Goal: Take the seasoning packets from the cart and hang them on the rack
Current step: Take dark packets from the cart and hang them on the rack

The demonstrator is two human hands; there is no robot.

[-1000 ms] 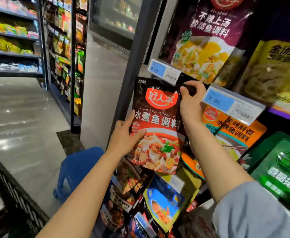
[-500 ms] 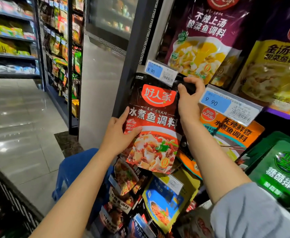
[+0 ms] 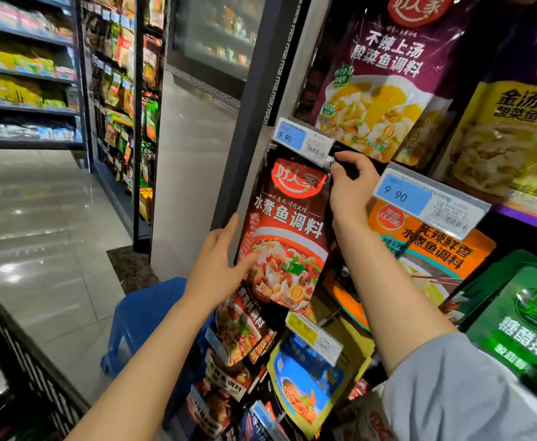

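Head view: red seasoning packet [image 3: 284, 230] held up against the rack [image 3: 254, 122], just under a blue price tag [image 3: 303, 141]. Right hand [image 3: 349, 189] pinching the packet's top right corner; left hand [image 3: 219, 265] gripping its lower left edge, thumb across the front. Black cart [image 3: 22, 361] low at left.
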